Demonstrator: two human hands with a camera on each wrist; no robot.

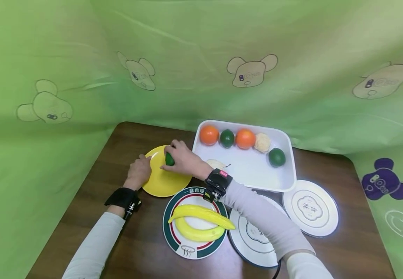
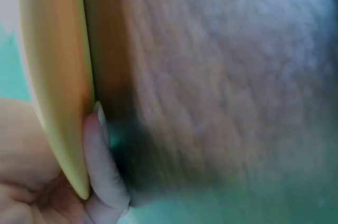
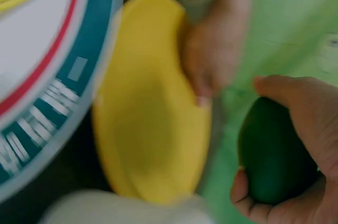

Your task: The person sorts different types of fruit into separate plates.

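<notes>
My left hand [image 1: 140, 171] grips the left rim of a yellow plate [image 1: 164, 183]. In the left wrist view, the thumb lies on one side of the plate's edge [image 2: 58, 71] and the palm on the other. Above the plate, my right hand [image 1: 186, 160] holds a dark green, smooth, oval fruit [image 1: 169, 159] between thumb and fingers. The right wrist view shows this green fruit [image 3: 272, 152] within the curled fingers, apart from the plate [image 3: 150, 97]. Part of the fruit is hidden by the hand.
A white tray [image 1: 244, 170] at the back holds orange fruits [image 1: 209, 135], green fruits [image 1: 277, 157] and pale ones [image 1: 262, 142]. Two bananas [image 1: 201, 216] lie on a green-rimmed plate [image 1: 170, 236] in front. White plates [image 1: 311, 208] stand at right, one partly under my right forearm.
</notes>
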